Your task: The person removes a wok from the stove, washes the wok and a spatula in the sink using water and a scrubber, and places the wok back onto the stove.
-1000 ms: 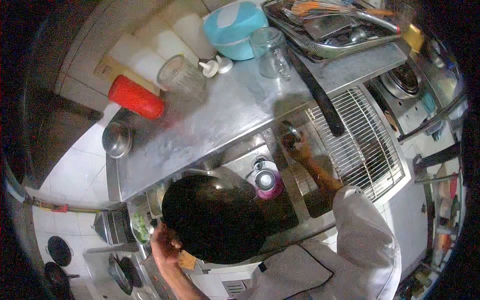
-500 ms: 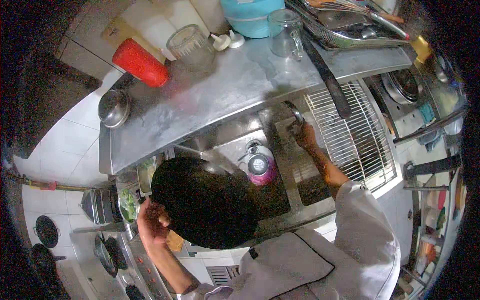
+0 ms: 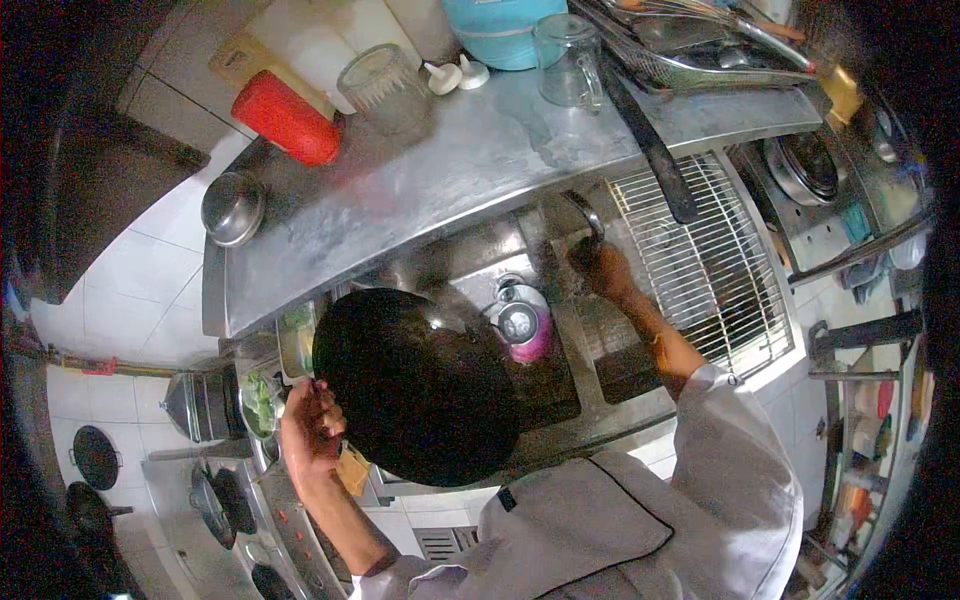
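A large black wok [image 3: 415,390] is held tilted over the left part of the sink. My left hand [image 3: 312,428] is closed around its left edge, where a handle would be hidden by the fingers. My right hand [image 3: 603,268] is at the lower end of the curved metal faucet [image 3: 582,212], fingers curled against it and partly in shadow. Just right of the wok, a small round metal strainer or cup [image 3: 518,322] lies in the sink basin [image 3: 563,385], with a pink patch beside it.
A steel shelf [image 3: 440,170] runs above the sink, bearing a red bottle [image 3: 286,118], a glass jug [image 3: 568,65] and a metal bowl [image 3: 233,208]. A dark handle [image 3: 655,150] juts over the wire rack [image 3: 700,260] at right. Greens fill a container [image 3: 262,402] at left.
The wok has tipped and shifted slightly up and to the right with my left hand. My right hand has turned a little and its fingers have curled near the faucet's end.
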Motion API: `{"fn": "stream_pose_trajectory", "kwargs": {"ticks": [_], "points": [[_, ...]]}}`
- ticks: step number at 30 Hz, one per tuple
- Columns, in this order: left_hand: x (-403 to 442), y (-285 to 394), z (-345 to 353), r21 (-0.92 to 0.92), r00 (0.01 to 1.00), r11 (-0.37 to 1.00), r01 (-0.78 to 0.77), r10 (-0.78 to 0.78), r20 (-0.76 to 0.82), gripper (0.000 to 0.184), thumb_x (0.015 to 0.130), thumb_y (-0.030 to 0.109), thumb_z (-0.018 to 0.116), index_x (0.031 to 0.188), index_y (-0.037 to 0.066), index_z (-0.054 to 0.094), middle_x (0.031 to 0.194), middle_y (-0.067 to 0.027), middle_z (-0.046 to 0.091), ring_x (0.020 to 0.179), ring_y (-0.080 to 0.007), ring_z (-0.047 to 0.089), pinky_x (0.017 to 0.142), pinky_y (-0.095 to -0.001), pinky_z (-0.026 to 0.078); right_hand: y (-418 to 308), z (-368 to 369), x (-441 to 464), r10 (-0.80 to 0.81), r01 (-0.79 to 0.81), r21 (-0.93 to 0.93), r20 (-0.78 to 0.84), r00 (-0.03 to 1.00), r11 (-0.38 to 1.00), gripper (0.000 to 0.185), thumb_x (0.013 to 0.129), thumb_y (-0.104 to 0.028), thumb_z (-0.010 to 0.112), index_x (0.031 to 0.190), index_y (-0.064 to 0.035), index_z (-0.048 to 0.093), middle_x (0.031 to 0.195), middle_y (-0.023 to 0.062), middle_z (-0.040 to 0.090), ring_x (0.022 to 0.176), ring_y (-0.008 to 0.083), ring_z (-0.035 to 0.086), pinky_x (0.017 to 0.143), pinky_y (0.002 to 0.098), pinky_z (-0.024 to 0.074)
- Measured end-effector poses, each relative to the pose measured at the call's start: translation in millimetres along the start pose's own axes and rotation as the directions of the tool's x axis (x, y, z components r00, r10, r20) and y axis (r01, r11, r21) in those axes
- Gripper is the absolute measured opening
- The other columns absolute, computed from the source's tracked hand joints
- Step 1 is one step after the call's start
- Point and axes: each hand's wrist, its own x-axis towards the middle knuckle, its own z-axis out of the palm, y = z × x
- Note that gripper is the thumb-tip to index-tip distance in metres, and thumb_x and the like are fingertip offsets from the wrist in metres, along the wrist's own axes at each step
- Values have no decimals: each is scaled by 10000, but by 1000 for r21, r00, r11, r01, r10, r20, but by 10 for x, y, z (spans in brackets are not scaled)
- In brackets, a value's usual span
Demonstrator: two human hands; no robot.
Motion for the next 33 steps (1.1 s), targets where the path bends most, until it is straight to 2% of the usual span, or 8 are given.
{"fn": "stream_pose_trajectory", "kwargs": {"ticks": [3, 8, 12, 18, 23, 26, 28, 33], "points": [[64, -21, -3, 71, 999, 997, -30, 31, -21, 281, 929, 275, 642, 1008, 5, 642, 722, -26, 555, 520, -105, 425, 456, -235, 314, -25, 22, -104, -201, 186, -174, -69, 977, 967, 190, 911, -250, 639, 981, -87, 709, 956, 151, 701, 907, 378, 657, 783, 460, 514], [173, -85, 50, 239, 988, 960, -149, 155, -6, 275, 1002, 184, 500, 1112, -46, 603, 858, -66, 664, 613, -135, 575, 510, -222, 419, -454, -343, -314, -178, 178, 22, 12, 984, 984, 167, 870, -171, 669, 1006, -85, 715, 1118, 138, 686, 1054, 365, 634, 892, 423, 509], [287, -76, -30, 124, 982, 990, -62, 39, 184, 355, 1003, 167, 442, 1256, -79, 482, 1142, -213, 676, 909, -268, 698, 759, -304, 578, -762, -732, -451, -173, 170, 90, 36, 984, 981, 188, 844, -103, 694, 1029, -77, 713, 1165, 143, 677, 1123, 363, 621, 941, 402, 509], [364, -110, -123, 124, 982, 992, -10, -14, 187, 407, 997, 173, 358, 1284, -88, 485, 1234, -250, 635, 1094, -338, 657, 930, -380, 539, -1362, -1233, -697, -230, 192, 238, 143, 962, 952, 181, 842, -87, 709, 1023, -69, 708, 1089, 147, 701, 1039, 353, 661, 864, 390, 532], [259, -137, -73, 235, 998, 971, -36, 24, 52, 384, 1005, 222, 401, 1204, -51, 584, 948, -135, 715, 673, -188, 605, 602, -316, 479, -1910, -1649, -844, -329, 298, 175, 188, 925, 938, 141, 857, -73, 710, 993, -44, 697, 924, 125, 722, 820, 286, 701, 750, 355, 537], [298, -172, -201, 248, 995, 966, -73, 54, 85, 393, 1000, 271, 429, 1177, -47, 577, 873, -139, 714, 627, -184, 595, 596, -325, 480, -2299, -1903, -904, -324, 298, 293, 43, 945, 908, 145, 837, -101, 749, 940, -18, 691, 831, 104, 708, 708, 197, 670, 683, 305, 518], [261, -196, -153, 308, 993, 944, -115, 103, 55, 380, 990, 277, 462, 1171, -42, 562, 834, -143, 703, 596, -184, 582, 561, -325, 468, -2610, -2099, -946, -265, 201, 502, 60, 962, 841, 112, 795, -89, 769, 883, -52, 710, 839, 106, 705, 786, 283, 702, 717, 347, 541], [56, -247, 193, 422, 954, 876, -234, 291, -74, 247, 904, 130, 625, 1105, 17, 538, 692, -87, 613, 535, -118, 504, 447, -266, 358, -2881, -2028, -948, -556, 522, 464, -74, 828, 716, 281, 701, -123, 846, 936, -90, 695, 849, 99, 694, 748, 267, 691, 638, 363, 533]]}}
